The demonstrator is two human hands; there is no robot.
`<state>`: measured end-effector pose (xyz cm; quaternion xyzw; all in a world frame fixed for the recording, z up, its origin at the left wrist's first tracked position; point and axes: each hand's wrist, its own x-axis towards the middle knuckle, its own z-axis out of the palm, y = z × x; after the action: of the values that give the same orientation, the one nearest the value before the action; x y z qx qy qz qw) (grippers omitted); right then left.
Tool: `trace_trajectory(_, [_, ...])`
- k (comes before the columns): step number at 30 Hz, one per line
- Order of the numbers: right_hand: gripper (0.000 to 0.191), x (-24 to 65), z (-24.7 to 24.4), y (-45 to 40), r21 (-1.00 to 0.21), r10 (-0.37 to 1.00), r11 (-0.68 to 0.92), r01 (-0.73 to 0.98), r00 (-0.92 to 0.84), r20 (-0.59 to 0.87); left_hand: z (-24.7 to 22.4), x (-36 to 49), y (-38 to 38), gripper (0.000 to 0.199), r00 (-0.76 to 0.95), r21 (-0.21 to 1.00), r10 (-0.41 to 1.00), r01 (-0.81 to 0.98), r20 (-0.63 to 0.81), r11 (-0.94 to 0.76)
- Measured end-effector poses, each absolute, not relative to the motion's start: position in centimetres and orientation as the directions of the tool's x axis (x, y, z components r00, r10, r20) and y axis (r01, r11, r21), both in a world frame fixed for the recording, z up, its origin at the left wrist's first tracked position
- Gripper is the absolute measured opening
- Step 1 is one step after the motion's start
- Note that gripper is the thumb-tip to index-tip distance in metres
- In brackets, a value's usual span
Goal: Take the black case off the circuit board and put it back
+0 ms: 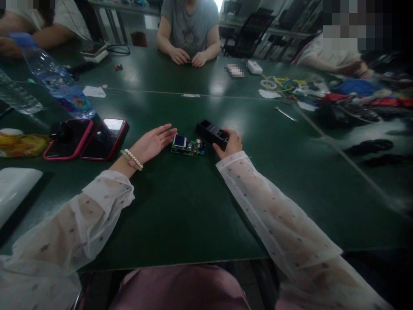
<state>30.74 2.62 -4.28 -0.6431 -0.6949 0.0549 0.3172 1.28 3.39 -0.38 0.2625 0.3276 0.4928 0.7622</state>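
Note:
A green circuit board with a small dark screen lies on the green table, between my two hands. My left hand is open, palm turned up and inward, its fingertips close to the board's left end and nothing in it. On the other side, my right hand has its thumb and fingers around the near right end of a black rectangular casing. The casing rests just behind and to the right of the board, with openings showing on its upper face.
Two red-edged phones, a plastic bottle and a white object are at left. A wrench lies right of the casing, before tangled cables. A person sits opposite; others sit at both far sides.

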Motion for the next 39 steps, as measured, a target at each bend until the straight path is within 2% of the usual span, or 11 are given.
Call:
trace_trajectory(7, [0.062, 30.9, -4.4, 2.7, -0.482, 0.925, 0.19, 0.855, 0.01, 0.381, -0.4, 1.3, 3.3, 0.023, 0.289, 0.729, 0.924, -0.572, -0.25, 0.376])
trace_trajectory(16, [0.061, 31.4, -5.4, 3.4, -0.54, 0.899, 0.285, 0.792, -0.025, 0.438, -0.2, 1.4, 3.3, 0.024, 0.281, 0.731, 0.925, -0.57, -0.256, 0.376])
trace_trajectory(21, [0.064, 31.0, -5.4, 3.4, -0.694, 0.863, 0.427, 0.58, -0.033, 0.504, -0.4, 1.3, 3.4, 0.025, 0.293, 0.726, 0.924, -0.576, -0.245, 0.375])
trace_trajectory(26, [0.066, 29.4, -3.8, 2.0, -0.714, 0.824, 0.549, 0.434, -0.141, 0.548, -0.2, 1.5, 3.2, 0.025, 0.281, 0.719, 0.925, -0.586, -0.255, 0.375])
trace_trajectory(33, [0.061, 27.8, -3.2, 0.7, -0.695, 0.795, 0.605, 0.388, -0.244, 0.556, 0.0, 1.5, 3.1, 0.023, 0.287, 0.726, 0.921, -0.57, -0.263, 0.385])
trace_trajectory(39, [0.061, 27.4, -3.3, 0.5, -0.675, 0.819, 0.572, 0.467, -0.289, 0.495, 0.0, 1.4, 3.1, 0.022, 0.289, 0.73, 0.922, -0.568, -0.256, 0.381])
